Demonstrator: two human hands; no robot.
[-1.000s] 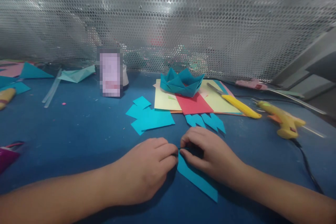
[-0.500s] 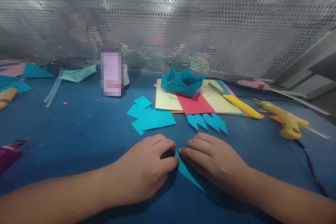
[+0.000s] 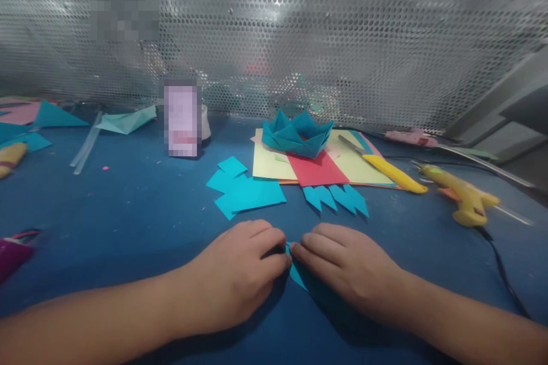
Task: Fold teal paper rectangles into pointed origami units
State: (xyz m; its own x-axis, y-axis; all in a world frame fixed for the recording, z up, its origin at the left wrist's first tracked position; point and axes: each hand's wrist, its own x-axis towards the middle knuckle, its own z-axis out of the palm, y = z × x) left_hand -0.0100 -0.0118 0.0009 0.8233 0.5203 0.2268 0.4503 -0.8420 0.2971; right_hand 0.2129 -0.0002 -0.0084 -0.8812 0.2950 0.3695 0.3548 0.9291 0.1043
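Between the person's two hands, on the blue tabletop (image 3: 141, 211), lies a turquoise paper piece (image 3: 297, 276), of which only a sliver shows. It looks feather-light and thin yet fairly crisp, so it should take a sharp crease, while a hard tug could bend or tear it. Its smooth face may slide on the table; the narrow far tip and the straight edges seem the best places to take hold, with a flat finger bearing down on the rest. The tip points away from the person, and the visible strip slants from there toward the near right, passing under the right palm. With so much covered, I cannot tell the long axis of the whole piece for sure.

The left hand (image 3: 246, 274) is curled, thumb and index ending at the paper's tip; whether they pinch it is not clear. The right hand (image 3: 346, 262) lies over the paper, fingers together and its thumb hidden, so a grip there cannot be told either.

Just beyond are overlapping turquoise cut-outs (image 3: 257, 194) and notched turquoise strips (image 3: 336, 199). Farther off, a turquoise folded-paper crown (image 3: 295, 136) rests partly on a red sheet (image 3: 321, 170), beside a yellow-handled knife (image 3: 394, 174). A yellow glue gun (image 3: 468, 199) lies at right, before a perforated metal screen (image 3: 274, 40).
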